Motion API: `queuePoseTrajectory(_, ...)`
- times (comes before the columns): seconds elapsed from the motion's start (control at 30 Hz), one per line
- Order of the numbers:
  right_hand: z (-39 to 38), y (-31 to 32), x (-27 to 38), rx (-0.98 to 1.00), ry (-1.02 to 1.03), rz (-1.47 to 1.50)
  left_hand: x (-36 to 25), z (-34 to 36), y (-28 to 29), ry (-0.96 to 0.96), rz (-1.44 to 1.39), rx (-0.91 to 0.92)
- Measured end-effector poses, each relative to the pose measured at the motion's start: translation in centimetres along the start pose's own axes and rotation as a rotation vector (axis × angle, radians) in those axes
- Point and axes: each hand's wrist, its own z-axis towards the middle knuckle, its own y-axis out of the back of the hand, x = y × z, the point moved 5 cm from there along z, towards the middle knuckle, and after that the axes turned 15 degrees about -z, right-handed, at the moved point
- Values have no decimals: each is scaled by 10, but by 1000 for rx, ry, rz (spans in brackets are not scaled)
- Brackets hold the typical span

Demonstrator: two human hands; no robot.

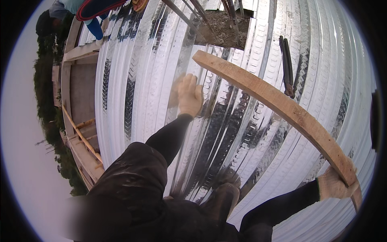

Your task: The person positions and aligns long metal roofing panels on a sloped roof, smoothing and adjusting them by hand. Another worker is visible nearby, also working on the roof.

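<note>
My left hand (189,97) rests with its fingers stretched out over the shiny ribbed metal decking (157,97), nothing in it. At the lower right my right hand (335,183) grips a long wooden board (278,100) near its near end. The board slants up and to the left across the decking; its far end is just to the right of my left hand. The wide lens makes it look curved. Beyond the board lies a tool with two long black handles (286,60), perhaps a bolt cutter.
Steel bars (193,18) rise at a rough concrete opening (223,30) at the top. Another person's blue-clad leg (93,29) is at the upper left. Along the left, the decking ends at a concrete beam (82,52) with wooden poles (82,137) below. My boot (225,197) stands on the decking.
</note>
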Motion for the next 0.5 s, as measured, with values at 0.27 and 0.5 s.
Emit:
queuePoseTrajectory(0.27, -65, -167, -62, -199, 328, -357, 1, -6, 0, 36, -37, 21)
queuePoseTrajectory(0.5, -63, -187, -60, 100, 110, -435, -6, 6, 1, 20, 14, 38)
